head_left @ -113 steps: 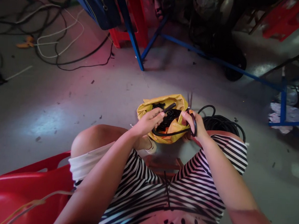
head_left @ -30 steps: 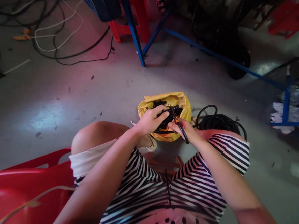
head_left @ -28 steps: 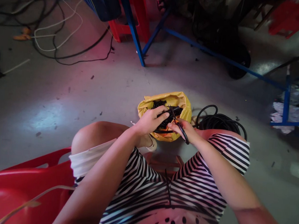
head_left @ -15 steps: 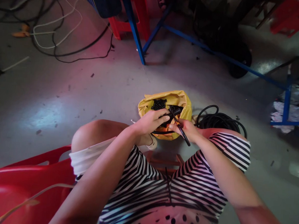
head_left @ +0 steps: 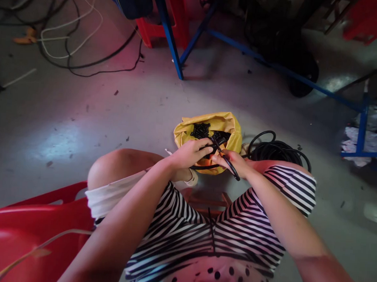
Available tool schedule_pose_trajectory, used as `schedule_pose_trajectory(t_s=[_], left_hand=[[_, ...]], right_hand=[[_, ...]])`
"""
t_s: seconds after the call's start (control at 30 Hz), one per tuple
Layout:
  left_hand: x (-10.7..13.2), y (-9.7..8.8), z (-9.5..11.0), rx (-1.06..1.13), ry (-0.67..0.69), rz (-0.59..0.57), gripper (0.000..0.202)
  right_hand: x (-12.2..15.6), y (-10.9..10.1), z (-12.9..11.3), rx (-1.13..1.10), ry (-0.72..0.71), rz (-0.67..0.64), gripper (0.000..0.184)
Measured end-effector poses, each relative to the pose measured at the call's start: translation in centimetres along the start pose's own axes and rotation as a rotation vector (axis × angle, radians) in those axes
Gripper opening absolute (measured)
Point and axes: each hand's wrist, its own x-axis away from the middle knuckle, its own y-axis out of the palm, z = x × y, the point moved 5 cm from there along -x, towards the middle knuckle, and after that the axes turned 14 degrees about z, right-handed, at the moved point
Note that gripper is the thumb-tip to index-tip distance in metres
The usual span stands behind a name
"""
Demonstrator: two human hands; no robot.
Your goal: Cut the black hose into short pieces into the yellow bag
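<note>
From the head view, the only one here, I see the person sitting with both hands over a yellow bag [head_left: 234,123] on the floor between the knees. The left hand [head_left: 192,152] is curled around a black tube [head_left: 202,167], thumb and fingers pinched close behind its end, which points out over the mouth of the bag. The right hand [head_left: 233,161] has its fingers wrapped about the scissors [head_left: 231,165], blades leaning across the tube just beside the left fingertips; whether they touch it, or how far apart they stand, I can't make out.

The tube sags in a curve below the hands, and a coil [head_left: 272,151] of the same black stuff lies near the right knee. I'd judge it light at the end but springy, likely rubbery or plastic, hard to break and perhaps a little slick. The coil's weight may tug at it, so a firm pinch right behind the end, fingertips well clear of the blades, looks the best hold. The scissors seem stiff and light, safest gripped by the handle loops. Short black pieces [head_left: 200,130] lie inside the bag, probably light and easily scattered.
</note>
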Motion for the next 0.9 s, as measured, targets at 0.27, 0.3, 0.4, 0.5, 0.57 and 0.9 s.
schedule_pose_trajectory(t_s=[0.27, 0.3, 0.4, 0.5, 0.57, 0.9], left_hand=[[0.0, 0.2, -0.2, -0.044, 0.002, -0.004, 0.034], [0.0, 0.1, -0.3, -0.045, 0.0, 0.009, 0.034], [-0.1, -0.2, -0.7, -0.05, -0.004, 0.035, 0.034], [-0.1, -0.1, -1.1, -0.049, -0.011, 0.018, 0.033], [0.0, 0.0, -1.3, -0.051, -0.02, -0.001, 0.033], [0.2, 1.2, -1.6, -0.042, -0.016, -0.075, 0.032]], right_hand=[[-0.1, -0.1, 0.3, 0.149, 0.018, 0.005, 0.058], [-0.1, 0.0, 0.4, 0.167, 0.027, 0.003, 0.059], [-0.1, 0.0, 0.8, 0.197, 0.065, 0.008, 0.06], [0.0, 0.1, 1.4, 0.192, 0.106, 0.013, 0.06], [0.2, 0.2, 1.7, 0.175, 0.132, 0.001, 0.06], [0.3, 0.1, 2.0, 0.264, 0.078, -0.016, 0.06]])
